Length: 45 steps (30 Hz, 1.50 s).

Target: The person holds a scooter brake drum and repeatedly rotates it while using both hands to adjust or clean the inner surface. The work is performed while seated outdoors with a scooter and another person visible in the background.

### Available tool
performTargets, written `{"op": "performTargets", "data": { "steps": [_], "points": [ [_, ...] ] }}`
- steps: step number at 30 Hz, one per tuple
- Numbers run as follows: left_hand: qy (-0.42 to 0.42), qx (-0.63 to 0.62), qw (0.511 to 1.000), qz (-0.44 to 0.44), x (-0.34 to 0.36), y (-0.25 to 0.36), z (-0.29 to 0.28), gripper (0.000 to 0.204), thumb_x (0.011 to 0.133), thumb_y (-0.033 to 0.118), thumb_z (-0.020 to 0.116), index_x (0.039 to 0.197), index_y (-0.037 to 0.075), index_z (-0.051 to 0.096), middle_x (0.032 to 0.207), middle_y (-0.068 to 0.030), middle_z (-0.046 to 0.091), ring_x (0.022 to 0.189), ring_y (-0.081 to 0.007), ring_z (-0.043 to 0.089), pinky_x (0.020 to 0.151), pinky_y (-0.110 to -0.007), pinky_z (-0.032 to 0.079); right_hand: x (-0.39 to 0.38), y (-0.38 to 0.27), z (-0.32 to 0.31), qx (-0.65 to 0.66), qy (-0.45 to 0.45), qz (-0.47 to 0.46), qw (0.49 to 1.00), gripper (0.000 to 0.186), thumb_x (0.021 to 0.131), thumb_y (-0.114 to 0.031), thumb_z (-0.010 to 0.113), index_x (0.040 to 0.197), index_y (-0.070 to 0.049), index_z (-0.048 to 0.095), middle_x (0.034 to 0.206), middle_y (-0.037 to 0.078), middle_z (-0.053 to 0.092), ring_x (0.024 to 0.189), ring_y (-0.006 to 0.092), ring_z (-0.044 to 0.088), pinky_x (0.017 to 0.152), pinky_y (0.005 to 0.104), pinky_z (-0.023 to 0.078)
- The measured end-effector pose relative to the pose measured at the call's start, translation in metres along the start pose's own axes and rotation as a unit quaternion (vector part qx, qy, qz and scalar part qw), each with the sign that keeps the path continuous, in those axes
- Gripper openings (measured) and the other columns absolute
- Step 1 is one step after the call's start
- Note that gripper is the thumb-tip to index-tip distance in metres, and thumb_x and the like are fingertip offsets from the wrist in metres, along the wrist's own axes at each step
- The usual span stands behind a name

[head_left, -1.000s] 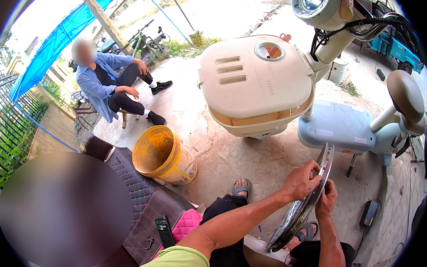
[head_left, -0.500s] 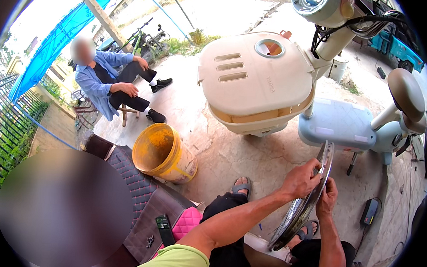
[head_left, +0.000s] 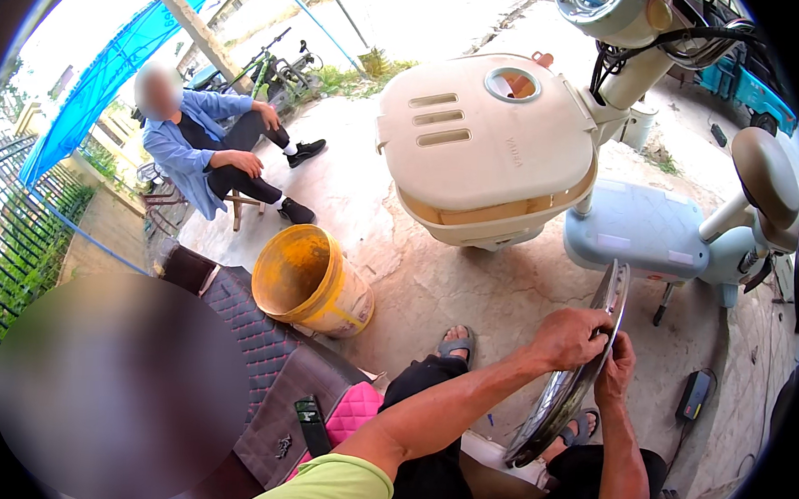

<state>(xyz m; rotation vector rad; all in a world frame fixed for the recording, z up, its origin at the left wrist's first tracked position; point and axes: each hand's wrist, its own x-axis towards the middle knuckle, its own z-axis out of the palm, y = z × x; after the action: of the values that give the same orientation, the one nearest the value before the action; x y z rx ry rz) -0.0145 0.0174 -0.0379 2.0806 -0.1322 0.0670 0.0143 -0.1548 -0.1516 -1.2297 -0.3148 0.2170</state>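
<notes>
A shiny metal wheel rim (head_left: 545,414) stands almost edge-on in front of me. My left hand (head_left: 572,341) is closed on its left side near the upper part, fingertips curled at the rim. My right hand (head_left: 616,363) grips the rim from the right, a little lower, fingers partly hidden behind it. The rim's lower end is between my legs, by a pale object (head_left: 476,463) that I cannot make out.
A pale blue scooter (head_left: 634,236) with a cream front basket (head_left: 483,154) stands ahead. A yellow bucket (head_left: 351,301) sits left of my sandalled feet, beside a quilted seat (head_left: 240,313) holding a phone (head_left: 312,425). A seated person (head_left: 195,146) is at upper left; a black adapter (head_left: 694,396) lies at right.
My left hand has shifted slightly down and right along the rim, with its fingers moved. The whole view has shifted a little; both hands stay on the rim.
</notes>
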Motion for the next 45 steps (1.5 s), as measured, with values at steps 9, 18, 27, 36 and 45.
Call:
{"op": "performTargets", "data": {
  "steps": [9,18,27,36,45],
  "points": [
    [0.017,0.050,0.999,0.008,-0.001,0.003,0.003,0.020,0.084,0.019,0.058,0.100,0.011,0.069,0.090,-0.0161,0.069,0.084,-0.0377,0.065,0.073,-0.047,0.051,0.002,-0.006,0.009,-0.002,-0.002,-0.042,0.999,0.023,0.100,-0.015,0.062,0.118,-0.002,0.059,0.107,0.002,0.064,0.100,0.0107,0.059,0.090,0.0249,0.046],
    [0.034,0.069,0.997,0.010,0.005,-0.001,0.011,0.019,0.084,0.019,0.059,0.098,0.011,0.069,0.085,-0.0163,0.069,0.079,-0.0390,0.066,0.068,-0.048,0.051,0.001,-0.002,-0.004,-0.001,0.013,0.003,1.000,0.023,0.099,-0.017,0.064,0.116,-0.003,0.059,0.104,0.001,0.063,0.096,0.0100,0.059,0.087,0.0239,0.046],
    [0.046,0.061,0.997,0.022,0.005,-0.001,0.012,0.016,0.084,0.019,0.060,0.094,0.011,0.069,0.085,-0.0164,0.069,0.079,-0.0381,0.066,0.069,-0.048,0.051,0.002,0.005,-0.009,0.000,0.009,-0.004,1.000,0.025,0.099,-0.019,0.064,0.117,-0.003,0.059,0.106,0.001,0.063,0.099,0.0108,0.058,0.090,0.0247,0.045],
    [0.037,0.055,0.998,0.012,0.007,-0.002,0.013,0.017,0.083,0.019,0.061,0.095,0.010,0.068,0.084,-0.0173,0.068,0.078,-0.0394,0.066,0.068,-0.048,0.051,0.002,-0.012,0.003,-0.013,0.005,-0.008,1.000,0.024,0.099,-0.018,0.064,0.116,-0.002,0.059,0.105,0.002,0.063,0.098,0.0105,0.058,0.089,0.0248,0.045],
    [0.039,0.043,0.998,0.005,0.006,0.000,0.013,0.017,0.083,0.019,0.061,0.095,0.010,0.069,0.084,-0.0174,0.069,0.079,-0.0394,0.066,0.069,-0.049,0.051,0.000,0.003,-0.010,0.007,-0.010,0.007,1.000,0.025,0.100,-0.019,0.062,0.117,-0.001,0.060,0.106,0.002,0.064,0.096,0.0096,0.058,0.087,0.0237,0.046]
  ]
}}
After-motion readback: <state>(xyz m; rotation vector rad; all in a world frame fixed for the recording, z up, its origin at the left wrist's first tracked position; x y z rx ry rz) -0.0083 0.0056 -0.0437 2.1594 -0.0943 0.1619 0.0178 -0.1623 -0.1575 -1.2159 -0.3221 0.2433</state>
